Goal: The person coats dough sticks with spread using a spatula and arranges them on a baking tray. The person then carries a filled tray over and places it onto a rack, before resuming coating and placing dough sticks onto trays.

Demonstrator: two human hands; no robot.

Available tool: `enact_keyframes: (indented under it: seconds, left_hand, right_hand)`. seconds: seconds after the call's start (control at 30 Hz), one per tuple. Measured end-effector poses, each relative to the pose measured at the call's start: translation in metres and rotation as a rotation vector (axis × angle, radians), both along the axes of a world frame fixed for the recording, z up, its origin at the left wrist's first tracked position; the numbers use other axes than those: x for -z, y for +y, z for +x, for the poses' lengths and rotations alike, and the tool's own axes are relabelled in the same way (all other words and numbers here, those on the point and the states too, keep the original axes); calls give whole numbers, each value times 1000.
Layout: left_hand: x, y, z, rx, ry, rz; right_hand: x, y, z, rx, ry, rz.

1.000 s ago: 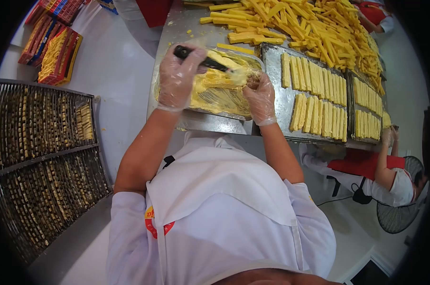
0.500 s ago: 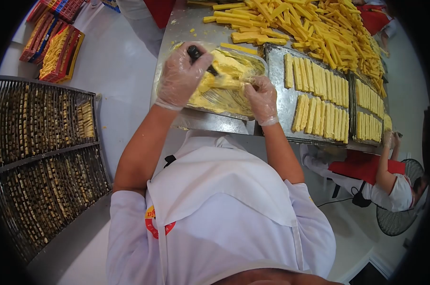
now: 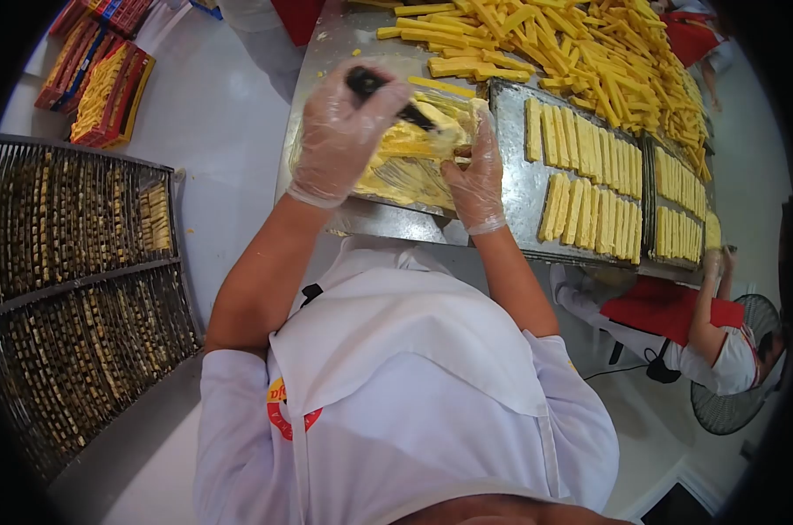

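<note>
My left hand (image 3: pixel 348 136), in a clear plastic glove, is closed around the black handle of a brush (image 3: pixel 414 115). Its pale bristles are blurred and meet a yellow stick (image 3: pixel 431 147) above a metal tray (image 3: pixel 405 206) smeared with soft yellow cream (image 3: pixel 405 179). My right hand (image 3: pixel 477 175), gloved too, grips one end of that stick, which its fingers partly hide. Cream coats the right fingertips.
A heap of yellow sticks (image 3: pixel 589 52) lies at the back of the metal table. Right of the tray, flat baking trays (image 3: pixel 519 197) carry rows of coated sticks. A loaded rack (image 3: pixel 81 262) stands left; a co-worker (image 3: pixel 703 337) and a fan (image 3: pixel 729 402) are at right.
The brush in my left hand has moved right and tilted towards my right hand. My right hand has turned, its fingers now pointing further up.
</note>
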State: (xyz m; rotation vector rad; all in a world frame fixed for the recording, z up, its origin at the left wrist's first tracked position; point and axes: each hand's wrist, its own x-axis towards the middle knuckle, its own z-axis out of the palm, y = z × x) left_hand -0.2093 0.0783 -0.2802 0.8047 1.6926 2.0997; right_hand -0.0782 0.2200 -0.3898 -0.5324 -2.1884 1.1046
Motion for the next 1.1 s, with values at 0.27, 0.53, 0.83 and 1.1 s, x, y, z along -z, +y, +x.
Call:
enact_keyframes:
  seconds: [0.27, 0.53, 0.83, 1.1]
  left_hand:
    - [2, -14, -8, -107, 813, -541]
    - [17, -16, -13, -97, 335, -317]
    - [8, -28, -10, -94, 592, -371]
    - [16, -31, -15, -56, 484, -469]
  right_hand:
    - [-2, -2, 1, -39, -50, -73]
    - [-9, -5, 1, 2, 9, -9]
    - [-8, -1, 14, -13, -112, -171]
    - [-4, 47, 52, 254, 492, -866]
